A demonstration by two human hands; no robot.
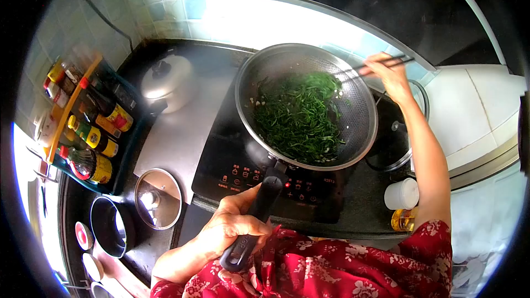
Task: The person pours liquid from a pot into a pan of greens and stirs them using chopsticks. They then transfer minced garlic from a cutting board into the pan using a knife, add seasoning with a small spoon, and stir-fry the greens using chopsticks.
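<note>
Left hand grips wok handle, right hand chopsticks; labels unreadable

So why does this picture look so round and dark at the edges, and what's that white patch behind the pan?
Head view: a fisheye lens bends straight lines and leaves black corners. The tiled wall behind the pan is washed out by bright light. The left hand on the pan handle is sharp; the right hand with chopsticks is slightly soft.

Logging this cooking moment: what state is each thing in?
Wok: on the cooktop, holding chopped greens.
Left hand: shut on the wok handle.
Right hand: gripping chopsticks.
Induction cooktop: lights lit.
Glass lid: lying flat on the counter.
</note>
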